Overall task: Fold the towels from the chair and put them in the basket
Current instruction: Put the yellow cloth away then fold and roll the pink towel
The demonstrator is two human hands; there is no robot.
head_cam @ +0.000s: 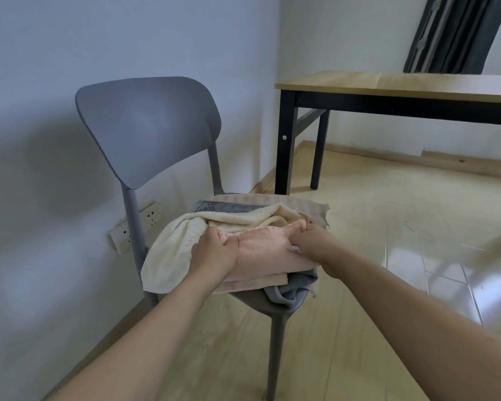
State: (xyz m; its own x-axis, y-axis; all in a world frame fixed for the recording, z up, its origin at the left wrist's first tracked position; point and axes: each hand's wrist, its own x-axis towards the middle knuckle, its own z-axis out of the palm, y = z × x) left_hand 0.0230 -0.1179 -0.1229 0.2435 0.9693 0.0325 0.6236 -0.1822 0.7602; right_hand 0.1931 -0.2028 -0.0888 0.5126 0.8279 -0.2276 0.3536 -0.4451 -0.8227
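A grey plastic chair stands against the wall with a heap of towels on its seat. On top lies a pink towel. A cream towel drapes over the left side, and grey cloth hangs at the front right. My left hand grips the pink towel's left end. My right hand pinches its right end. No basket is in view.
A wooden table with black legs stands at the right rear. A white power strip sits on the wall behind the chair. Light wooden floor spreads out to the right of the chair.
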